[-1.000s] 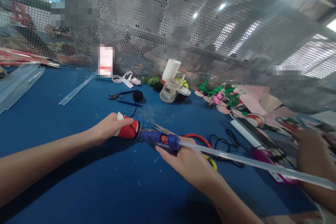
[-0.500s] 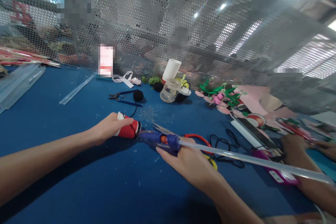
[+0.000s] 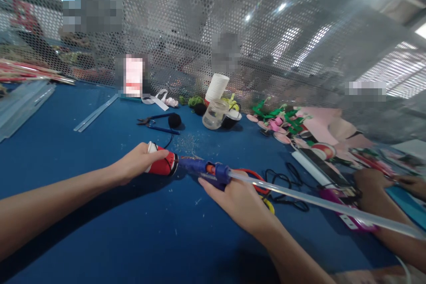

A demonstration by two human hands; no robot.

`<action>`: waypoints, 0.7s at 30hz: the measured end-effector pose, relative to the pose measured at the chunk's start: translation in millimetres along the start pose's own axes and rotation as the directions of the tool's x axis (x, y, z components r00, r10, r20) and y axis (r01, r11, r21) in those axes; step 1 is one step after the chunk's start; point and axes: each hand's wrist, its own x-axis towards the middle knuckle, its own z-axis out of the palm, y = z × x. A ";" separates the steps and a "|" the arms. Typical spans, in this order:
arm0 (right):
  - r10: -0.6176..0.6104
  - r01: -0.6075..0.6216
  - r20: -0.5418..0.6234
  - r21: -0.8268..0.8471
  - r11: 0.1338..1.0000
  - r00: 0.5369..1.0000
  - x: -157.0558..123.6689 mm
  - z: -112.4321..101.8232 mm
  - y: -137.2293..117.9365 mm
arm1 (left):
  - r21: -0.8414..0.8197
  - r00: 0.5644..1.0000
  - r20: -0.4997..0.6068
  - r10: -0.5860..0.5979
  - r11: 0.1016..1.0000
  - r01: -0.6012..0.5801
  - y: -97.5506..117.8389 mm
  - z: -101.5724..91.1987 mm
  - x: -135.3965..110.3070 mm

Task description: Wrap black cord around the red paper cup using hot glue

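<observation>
A small red paper cup (image 3: 163, 165) with a white rim and black cord around it lies sideways in my left hand (image 3: 141, 159), which is closed on it. My right hand (image 3: 238, 204) grips a blue hot glue gun (image 3: 199, 168), its nozzle at the cup's dark-edged end. Out of the gun's back runs a long clear glue stick (image 3: 299, 195). Scissors with red and yellow handles (image 3: 269, 205) lie partly hidden behind the gun and my right hand. From the cup, black cord leads to a small black ball of cord (image 3: 174, 120) beside blue-handled pliers (image 3: 159, 124).
Along the perforated metal screen stand stacked white paper cups (image 3: 217, 86) and a clear plastic cup (image 3: 215, 114). Pink and green craft pieces (image 3: 279, 122) lie to the right. A purple power strip (image 3: 353, 219) and another person's arm (image 3: 376, 199) are at far right. Glue sticks (image 3: 25, 106) lie left.
The glue gun has tilted and shifted slightly, now covering the scissor blades that showed before. My left hand keeps the cup in almost the same place.
</observation>
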 end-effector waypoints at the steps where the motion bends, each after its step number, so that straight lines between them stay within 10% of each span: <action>1: 0.000 0.000 -0.005 -0.004 1.000 1.000 -0.3 0.5 0.3 | 0.005 1.000 -0.004 0.000 1.000 0.000 -0.1 0.0 0.2; 21: 0.110 -0.108 0.007 -0.139 0.984 0.994 -4.5 7.8 7.8 | 0.076 1.000 -0.014 0.019 0.997 -0.018 3.0 2.0 -3.7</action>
